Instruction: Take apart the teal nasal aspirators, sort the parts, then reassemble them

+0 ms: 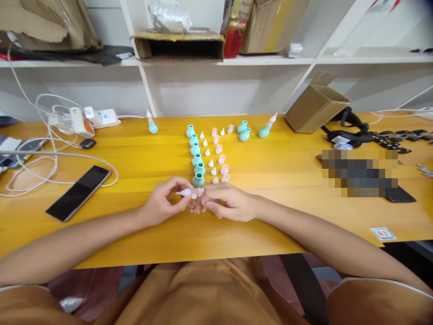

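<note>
Near the front of the table, my left hand (164,203) pinches a whitish, translucent nasal aspirator nozzle (185,192) between thumb and fingers. My right hand (230,201) is closed at the nozzle's wider end, where a pale collar shows; the fingers partly hide it. Several small clear rings (195,211) lie on the table below the hands. Just beyond them runs a column of teal rubber bulbs (198,179), mouths up. Beside it stand a column of small white tips (213,171) and one of pink translucent connectors (224,169).
Assembled aspirators stand at the back left (153,127) and back right (265,131), with two loose teal bulbs (244,134) near the right one. A phone (78,193) and white cables (50,158) lie left. An open cardboard box (314,104) leans against the shelf (223,92).
</note>
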`<move>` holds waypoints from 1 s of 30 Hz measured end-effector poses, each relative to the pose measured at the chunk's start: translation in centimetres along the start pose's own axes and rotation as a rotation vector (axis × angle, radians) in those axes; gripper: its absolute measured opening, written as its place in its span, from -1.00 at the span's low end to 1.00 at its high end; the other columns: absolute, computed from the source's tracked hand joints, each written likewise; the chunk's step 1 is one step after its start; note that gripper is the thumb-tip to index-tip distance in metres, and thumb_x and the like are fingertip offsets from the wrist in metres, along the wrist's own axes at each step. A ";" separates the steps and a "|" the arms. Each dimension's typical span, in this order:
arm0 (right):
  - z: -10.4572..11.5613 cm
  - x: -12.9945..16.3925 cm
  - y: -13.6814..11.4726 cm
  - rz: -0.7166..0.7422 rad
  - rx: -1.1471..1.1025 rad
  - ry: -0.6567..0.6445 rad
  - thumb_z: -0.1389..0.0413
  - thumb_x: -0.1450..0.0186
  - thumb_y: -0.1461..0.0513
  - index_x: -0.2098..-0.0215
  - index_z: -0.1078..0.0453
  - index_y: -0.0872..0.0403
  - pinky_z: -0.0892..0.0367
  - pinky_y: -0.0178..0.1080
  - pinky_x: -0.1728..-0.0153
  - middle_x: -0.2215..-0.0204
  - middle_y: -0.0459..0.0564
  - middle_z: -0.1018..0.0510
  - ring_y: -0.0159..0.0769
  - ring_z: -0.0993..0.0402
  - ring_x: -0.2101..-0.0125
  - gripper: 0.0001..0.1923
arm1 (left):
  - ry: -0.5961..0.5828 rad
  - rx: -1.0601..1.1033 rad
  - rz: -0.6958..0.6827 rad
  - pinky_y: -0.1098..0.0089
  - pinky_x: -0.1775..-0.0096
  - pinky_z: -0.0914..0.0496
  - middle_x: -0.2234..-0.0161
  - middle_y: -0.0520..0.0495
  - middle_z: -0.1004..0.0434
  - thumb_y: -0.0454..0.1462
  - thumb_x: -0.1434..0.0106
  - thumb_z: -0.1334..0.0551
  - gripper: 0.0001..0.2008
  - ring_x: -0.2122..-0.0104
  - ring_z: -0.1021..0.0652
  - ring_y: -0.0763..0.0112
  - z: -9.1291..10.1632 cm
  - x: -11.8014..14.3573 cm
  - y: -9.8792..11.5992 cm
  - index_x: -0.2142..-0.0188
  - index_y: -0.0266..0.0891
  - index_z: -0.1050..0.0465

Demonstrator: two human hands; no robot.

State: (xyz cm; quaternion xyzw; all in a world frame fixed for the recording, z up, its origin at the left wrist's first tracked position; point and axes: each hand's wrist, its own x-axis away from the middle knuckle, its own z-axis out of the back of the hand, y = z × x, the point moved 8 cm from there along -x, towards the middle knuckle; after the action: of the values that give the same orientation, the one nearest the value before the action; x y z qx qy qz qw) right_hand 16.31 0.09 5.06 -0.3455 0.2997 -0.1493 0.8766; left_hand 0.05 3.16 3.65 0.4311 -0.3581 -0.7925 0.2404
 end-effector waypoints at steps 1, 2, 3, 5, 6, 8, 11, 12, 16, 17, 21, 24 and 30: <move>-0.1 0.1 0.0 -0.005 0.001 -0.001 -0.01 -0.58 0.31 0.11 -0.47 0.11 -0.42 -0.29 0.26 0.30 0.00 -0.65 -0.40 -0.47 0.41 -0.80 | 0.010 0.008 0.006 0.45 0.20 -0.60 0.21 -0.10 -0.71 -0.29 -0.40 -0.37 -0.85 0.27 -0.68 0.41 0.1 0.0 -0.1 0.05 -0.24 -0.54; -0.2 0.1 0.1 -0.011 -0.005 0.003 -0.02 -0.53 0.34 0.12 -0.46 0.10 -0.41 -0.32 0.31 0.31 -0.02 -0.66 -0.42 -0.46 0.44 -0.83 | 0.021 0.017 0.010 0.45 0.21 -0.59 0.21 -0.10 -0.70 -0.28 -0.40 -0.37 -0.85 0.28 -0.68 0.42 0.1 0.1 -0.2 0.06 -0.24 -0.54; -0.2 0.2 0.1 -0.015 -0.020 0.016 -0.03 -0.49 0.36 0.13 -0.45 0.10 -0.39 -0.36 0.37 0.33 -0.05 -0.66 -0.45 -0.44 0.48 -0.84 | 0.033 0.030 0.015 0.46 0.23 -0.58 0.21 -0.10 -0.69 -0.27 -0.41 -0.37 -0.84 0.29 -0.66 0.43 0.2 0.1 -0.3 0.06 -0.24 -0.53; 0.4 0.5 0.1 -0.004 -0.062 0.084 -0.06 -0.42 0.38 0.17 -0.42 0.08 -0.34 -0.41 0.47 0.41 -0.11 -0.63 -0.49 -0.41 0.56 -0.87 | 0.054 0.062 0.033 0.46 0.26 -0.55 0.21 -0.09 -0.67 -0.24 -0.43 -0.38 -0.83 0.32 -0.63 0.45 0.3 0.1 -0.6 0.06 -0.23 -0.51; 0.9 0.6 0.1 0.015 -0.084 0.139 -0.08 -0.41 0.38 0.18 -0.41 0.07 -0.33 -0.42 0.50 0.44 -0.13 -0.61 -0.50 -0.41 0.58 -0.88 | 0.061 0.078 0.050 0.46 0.27 -0.54 0.21 -0.08 -0.66 -0.22 -0.44 -0.38 -0.83 0.33 -0.61 0.46 0.4 0.1 -0.8 0.06 -0.23 -0.50; 2.7 1.0 0.2 0.065 -0.116 0.289 -0.12 -0.42 0.34 0.20 -0.37 0.05 -0.34 -0.40 0.51 0.49 -0.15 -0.57 -0.47 -0.41 0.59 -0.94 | 0.078 0.106 0.091 0.45 0.28 -0.52 0.22 -0.06 -0.64 -0.17 -0.46 -0.37 -0.81 0.35 -0.58 0.47 0.4 0.0 -1.2 0.07 -0.22 -0.48; 6.6 2.0 2.0 0.048 -0.090 0.560 -0.15 -0.48 0.21 0.23 -0.30 0.01 -0.29 -0.36 0.55 0.51 -0.17 -0.48 -0.44 -0.35 0.60 -0.87 | 0.107 0.157 0.140 0.43 0.28 -0.50 0.24 -0.05 -0.62 -0.10 -0.47 -0.36 -0.76 0.36 -0.55 0.46 0.5 -0.2 -1.9 0.08 -0.22 -0.47; 8.2 2.5 3.1 0.008 -0.059 0.648 -0.15 -0.49 0.17 0.24 -0.26 -0.01 -0.25 -0.35 0.57 0.51 -0.18 -0.45 -0.44 -0.31 0.61 -0.84 | 0.110 0.177 0.152 0.42 0.27 -0.50 0.25 -0.04 -0.62 -0.09 -0.48 -0.36 -0.75 0.36 -0.55 0.46 0.4 -0.3 -2.1 0.08 -0.22 -0.47; 14.5 5.5 8.4 -0.152 0.150 0.966 -0.14 -0.40 0.18 0.24 -0.12 -0.07 -0.23 -0.31 0.53 0.41 -0.16 -0.40 -0.40 -0.25 0.54 -0.78 | 0.117 0.244 0.180 0.41 0.27 -0.48 0.23 -0.05 -0.59 -0.10 -0.47 -0.37 -0.74 0.34 -0.54 0.45 0.4 -0.3 -2.6 0.08 -0.23 -0.46; 15.8 6.4 9.5 -0.185 0.243 1.022 -0.13 -0.36 0.20 0.24 -0.12 -0.06 -0.31 -0.28 0.44 0.36 -0.13 -0.41 -0.36 -0.31 0.47 -0.79 | 0.118 0.255 0.189 0.41 0.27 -0.47 0.23 -0.05 -0.59 -0.10 -0.47 -0.37 -0.74 0.33 -0.53 0.45 0.3 -0.3 -2.8 0.07 -0.23 -0.46; 18.7 8.5 13.6 -0.408 0.666 1.022 -0.15 -0.26 0.22 0.22 -0.38 0.02 -0.46 -0.01 0.02 0.13 0.07 -0.41 -0.17 -0.43 0.20 -0.89 | 0.107 0.278 0.230 0.41 0.25 -0.44 0.22 -0.04 -0.56 -0.09 -0.48 -0.36 -0.75 0.33 -0.51 0.45 0.2 0.0 -3.3 0.07 -0.22 -0.46; 19.1 9.4 15.4 -0.513 0.797 0.992 -0.15 -0.30 0.19 0.13 -0.52 0.06 -0.37 0.13 -0.20 -0.07 0.23 -0.36 0.01 -0.40 -0.06 -0.79 | 0.102 0.290 0.239 0.40 0.24 -0.43 0.21 -0.03 -0.55 -0.10 -0.48 -0.36 -0.75 0.32 -0.51 0.45 0.1 0.0 -3.3 0.06 -0.21 -0.46; 18.8 10.0 18.1 -0.678 0.866 0.881 -0.13 -0.36 0.12 -0.03 -0.62 0.06 -0.23 0.23 -0.34 -0.17 0.30 -0.37 0.15 -0.31 -0.21 -0.63 | 0.105 0.287 0.242 0.39 0.23 -0.42 0.21 -0.04 -0.55 -0.10 -0.48 -0.36 -0.75 0.31 -0.51 0.43 0.1 0.0 -3.3 0.06 -0.21 -0.45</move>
State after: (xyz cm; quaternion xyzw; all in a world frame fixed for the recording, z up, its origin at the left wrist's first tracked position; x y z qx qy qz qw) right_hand 36.89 18.15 -0.81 0.0530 0.4162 -0.6461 0.6376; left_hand -0.28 5.27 1.16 0.4554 -0.5038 -0.6750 0.2883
